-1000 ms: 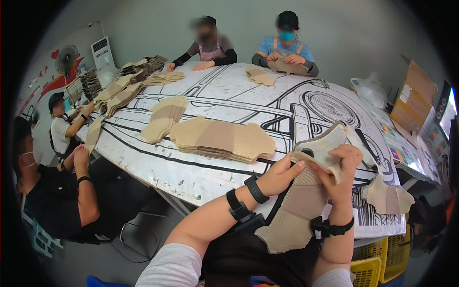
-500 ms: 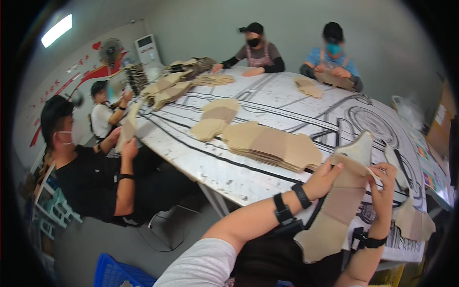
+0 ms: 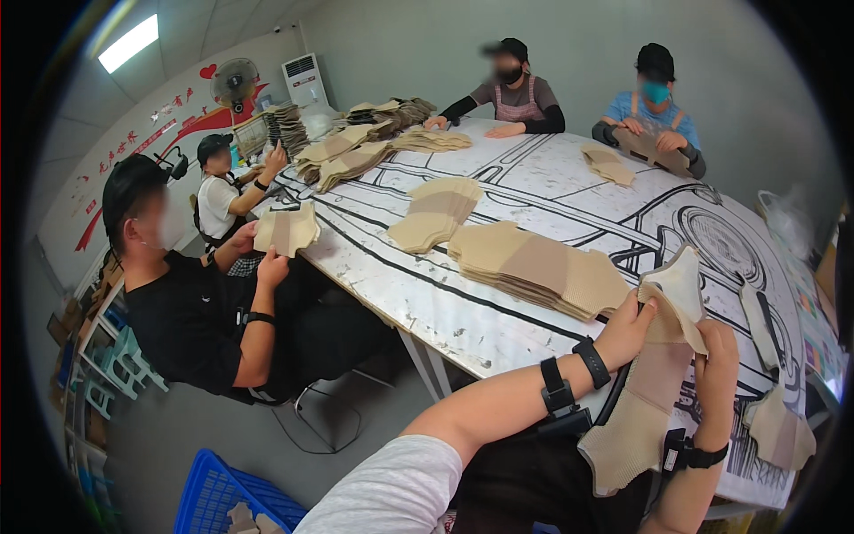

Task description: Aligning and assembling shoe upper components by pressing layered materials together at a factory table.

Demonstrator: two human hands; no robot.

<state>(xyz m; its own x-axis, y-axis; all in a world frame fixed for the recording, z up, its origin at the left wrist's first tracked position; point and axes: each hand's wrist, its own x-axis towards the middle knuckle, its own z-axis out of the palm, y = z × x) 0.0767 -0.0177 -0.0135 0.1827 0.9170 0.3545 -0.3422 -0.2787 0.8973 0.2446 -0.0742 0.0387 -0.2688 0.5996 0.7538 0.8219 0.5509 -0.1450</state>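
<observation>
A long, shaped beige piece of ribbed sheet material with a brown band (image 3: pixel 654 374) slants between my hands above my lap, its lower end toward me. My left hand (image 3: pixel 625 331) grips its left edge near the top, thumb on the face. My right hand (image 3: pixel 717 354) pinches the upper right edge, where the material bends over; some of its fingers are hidden. Just beyond lies or rises a whitish shaped piece (image 3: pixel 678 274); I cannot tell whether it is separate. A neat stack of similar beige-and-brown pieces (image 3: pixel 534 262) lies left of my hands on the table.
Another small stack (image 3: pixel 436 214) lies farther left, with larger piles (image 3: pixel 342 160) at the far end. More pieces (image 3: pixel 781 427) lie at right. A blue basket (image 3: pixel 233 498) stands on the floor. Co-workers sit around the table (image 3: pixel 391 294); the person at left (image 3: pixel 191 285) holds a piece.
The held piece's upper right edge is bent over more, and my right hand's fingers have closed in lower on it. The co-worker at left has turned a piece broadside. My view has shifted slightly.
</observation>
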